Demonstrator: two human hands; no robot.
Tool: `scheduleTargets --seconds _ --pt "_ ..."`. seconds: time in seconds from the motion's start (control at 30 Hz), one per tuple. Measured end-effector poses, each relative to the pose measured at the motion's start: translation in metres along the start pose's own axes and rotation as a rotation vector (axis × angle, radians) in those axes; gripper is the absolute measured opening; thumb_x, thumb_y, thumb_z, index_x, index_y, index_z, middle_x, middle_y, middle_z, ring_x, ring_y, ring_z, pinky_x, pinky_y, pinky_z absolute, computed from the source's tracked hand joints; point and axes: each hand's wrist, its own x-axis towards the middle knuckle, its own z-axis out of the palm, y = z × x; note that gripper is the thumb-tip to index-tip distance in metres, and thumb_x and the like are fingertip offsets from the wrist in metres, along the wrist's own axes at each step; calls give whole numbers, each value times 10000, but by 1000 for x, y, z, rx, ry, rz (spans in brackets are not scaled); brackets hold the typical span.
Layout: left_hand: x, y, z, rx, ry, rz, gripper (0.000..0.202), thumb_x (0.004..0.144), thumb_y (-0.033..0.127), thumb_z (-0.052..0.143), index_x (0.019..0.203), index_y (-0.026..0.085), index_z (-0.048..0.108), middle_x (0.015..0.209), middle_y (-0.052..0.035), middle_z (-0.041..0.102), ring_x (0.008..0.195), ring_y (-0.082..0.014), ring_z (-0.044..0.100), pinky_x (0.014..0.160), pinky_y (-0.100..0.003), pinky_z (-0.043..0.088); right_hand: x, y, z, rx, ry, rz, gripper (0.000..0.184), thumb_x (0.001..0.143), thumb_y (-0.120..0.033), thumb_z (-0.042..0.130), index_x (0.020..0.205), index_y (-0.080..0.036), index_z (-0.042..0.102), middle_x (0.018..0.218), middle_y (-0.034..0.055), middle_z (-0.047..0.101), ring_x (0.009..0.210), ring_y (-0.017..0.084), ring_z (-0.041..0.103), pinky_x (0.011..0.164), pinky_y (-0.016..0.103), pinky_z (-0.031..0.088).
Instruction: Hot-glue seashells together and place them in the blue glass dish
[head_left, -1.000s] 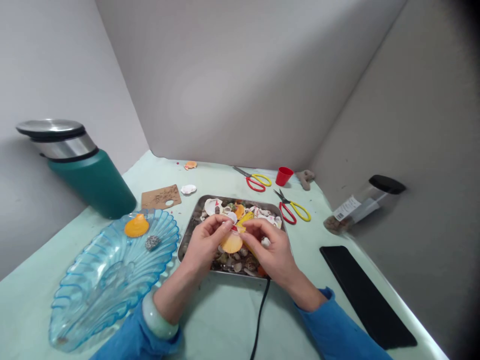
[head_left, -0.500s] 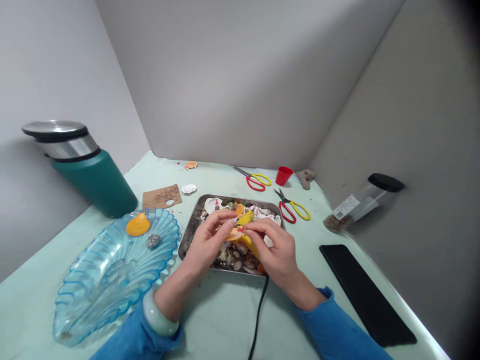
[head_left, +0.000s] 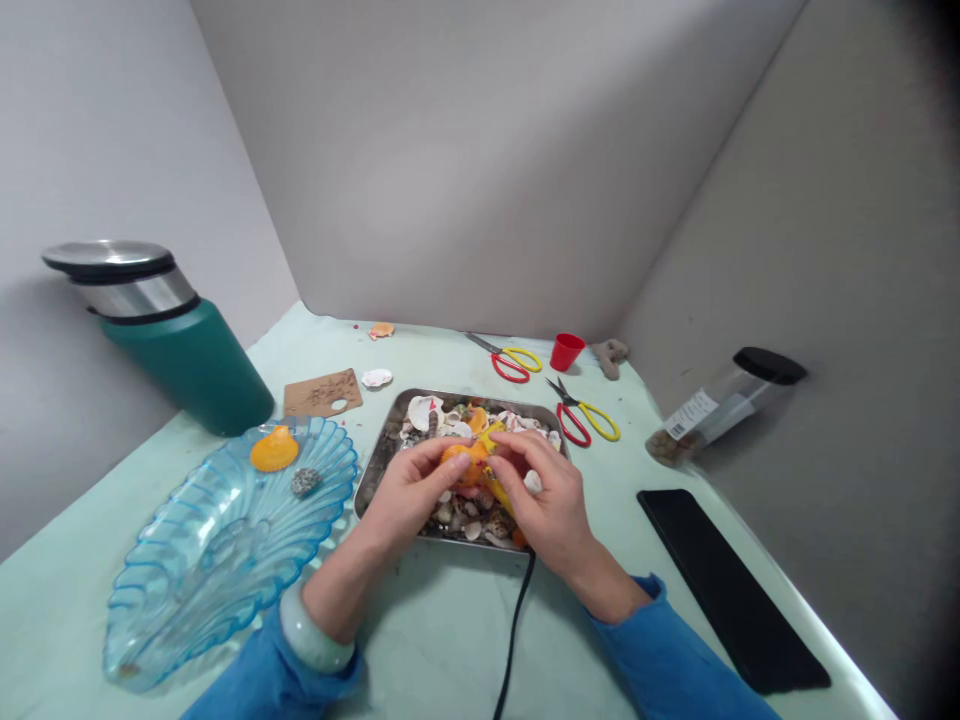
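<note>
Over a metal tray (head_left: 375, 462) full of mixed seashells, my left hand (head_left: 409, 490) and my right hand (head_left: 546, 498) meet and pinch one orange scallop shell (head_left: 463, 462) between their fingertips. A yellow tool (head_left: 496, 478) with a black cord lies under my right hand; whether the hand grips it I cannot tell. To the left, a blue glass shell-shaped dish (head_left: 217, 550) holds an orange shell (head_left: 274, 452) and a small grey speckled shell (head_left: 304, 482).
A green flask (head_left: 176, 345) stands at the left. A cardboard piece (head_left: 324, 392), a white shell (head_left: 376, 377) and an orange shell (head_left: 381, 329) lie behind the tray. Two scissors (head_left: 587, 420), a red cup (head_left: 566, 351), a tipped jar (head_left: 724, 405) and a black phone (head_left: 731, 585) are on the right.
The orange shell was turned between my fingertips from broad face toward me to edge-on and tilted; both hands stayed over the tray.
</note>
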Motion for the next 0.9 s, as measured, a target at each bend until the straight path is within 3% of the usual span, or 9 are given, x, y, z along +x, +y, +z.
scheduleTargets --seconds 0.13,0.27,0.5,0.7,0.9 --pt "0 3 0 -209 -1 -82 375 678 408 847 914 146 716 828 -42 700 716 -159 652 659 -295 565 0 0 0 6 -75 75 120 913 -287 647 1001 -209 667 905 48 700 758 171 648 666 293 526" --pt "0 5 1 -287 28 -83 352 667 378 861 880 150 696 799 -26 685 718 -136 637 682 -266 545 0 -1 0 41 -130 108 105 887 -298 687 931 -203 674 779 9 701 666 153 632 635 280 506" --pt "1 3 1 -189 75 -64 385 702 374 835 1002 157 726 894 -48 709 792 -140 630 743 -250 495 -1 -2 0 -25 -120 47 103 936 -222 605 856 -206 668 766 12 709 689 161 649 671 291 493" --pt "2 -1 0 -200 53 -94 310 678 379 851 769 132 686 719 -11 661 657 -102 575 660 -223 454 -1 -2 0 -21 -125 -23 87 927 -195 615 855 -194 663 758 13 701 686 156 643 663 278 485" --pt "1 2 -1 -233 50 -103 338 664 403 856 725 127 672 678 -6 643 637 -96 560 650 -218 442 -2 -4 1 -1 -114 -67 56 909 -184 640 853 -184 641 725 5 666 641 140 609 618 257 466"
